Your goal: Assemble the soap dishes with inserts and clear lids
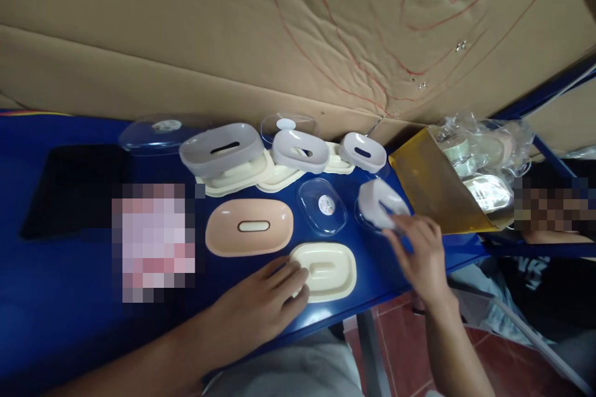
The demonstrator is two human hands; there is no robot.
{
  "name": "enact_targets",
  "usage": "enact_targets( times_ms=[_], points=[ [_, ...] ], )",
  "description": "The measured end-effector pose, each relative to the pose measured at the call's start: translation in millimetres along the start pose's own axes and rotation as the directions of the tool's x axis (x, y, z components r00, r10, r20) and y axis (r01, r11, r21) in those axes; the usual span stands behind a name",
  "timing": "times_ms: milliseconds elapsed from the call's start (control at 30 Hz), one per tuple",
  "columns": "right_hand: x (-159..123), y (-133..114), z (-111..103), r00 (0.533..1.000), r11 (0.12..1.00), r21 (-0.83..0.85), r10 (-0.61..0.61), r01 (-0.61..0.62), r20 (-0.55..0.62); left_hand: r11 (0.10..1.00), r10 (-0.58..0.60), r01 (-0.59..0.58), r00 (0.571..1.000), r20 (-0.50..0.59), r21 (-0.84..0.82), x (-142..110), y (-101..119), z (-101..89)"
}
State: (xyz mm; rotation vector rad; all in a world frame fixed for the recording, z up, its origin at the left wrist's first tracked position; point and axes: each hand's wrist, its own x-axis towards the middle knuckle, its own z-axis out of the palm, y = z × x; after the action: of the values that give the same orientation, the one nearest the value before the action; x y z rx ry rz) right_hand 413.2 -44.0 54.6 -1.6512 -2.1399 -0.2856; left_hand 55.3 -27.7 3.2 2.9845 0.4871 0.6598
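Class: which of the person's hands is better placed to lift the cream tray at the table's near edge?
Left. The left hand already rests its fingers on the cream tray, while the right hand is busy gripping a grey tray.

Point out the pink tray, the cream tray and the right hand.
pink tray (249,227), head view, flat top beside its slot.
cream tray (328,272), head view, raised middle.
right hand (421,254), head view, back of the hand.

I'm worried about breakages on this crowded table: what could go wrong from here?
1. The cream tray under the left hand lies close to the blue table edge; a nudge might push it off.
2. The right hand tilts a grey piece beside the clear lid; it could knock that lid.
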Motion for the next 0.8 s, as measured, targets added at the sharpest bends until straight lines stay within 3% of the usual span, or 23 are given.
enact_targets(
  times_ms=[100, 200, 467, 600, 633, 700, 733, 800],
  points=[
    [-30, -51, -2, 0.982, 0.977, 0.136, -0.174, 0.163, 0.074, 0.997, -0.074, 0.073, 0.993, -0.093, -0.012, 3, 1, -3.9],
    [-45, -84, 5, 0.962, 0.948, 0.225, -0.251, 0.223, 0.105, 0.995, -0.084, 0.091, 0.981, -0.176, 0.036, 4, 1, -4.4],
    [-63, -105, 28, 0.918, 0.934, 0.21, -0.332, 0.289, 0.215, 0.992, -0.039, 0.044, 0.998, -0.042, 0.119, -4, 4, 14.7],
    [-55, -72, 23, 0.921, 0.912, 0.269, -0.358, 0.31, 0.152, 0.99, -0.036, 0.037, 0.999, -0.015, 0.132, -1, 4, 10.4],
    [-47, -55, 22, 0.939, 0.926, 0.262, -0.316, 0.273, 0.138, 0.991, -0.033, 0.034, 0.999, -0.009, 0.13, 0, 4, 8.5],
    [-29, -15, 22, 0.981, 0.977, 0.195, -0.121, 0.09, 0.154, 0.993, -0.032, 0.033, 0.999, -0.011, 0.117, 1, 5, 5.6],
    [-19, 5, 23, 0.983, 0.988, 0.154, -0.024, -0.005, 0.183, 0.993, -0.03, 0.032, 0.999, -0.017, 0.111, 2, 5, 4.8],
    [-2, 38, 28, 0.964, 0.988, 0.134, 0.045, -0.082, 0.263, 0.994, -0.02, 0.023, 0.999, -0.033, 0.105, 2, 5, 4.2]
  ],
)
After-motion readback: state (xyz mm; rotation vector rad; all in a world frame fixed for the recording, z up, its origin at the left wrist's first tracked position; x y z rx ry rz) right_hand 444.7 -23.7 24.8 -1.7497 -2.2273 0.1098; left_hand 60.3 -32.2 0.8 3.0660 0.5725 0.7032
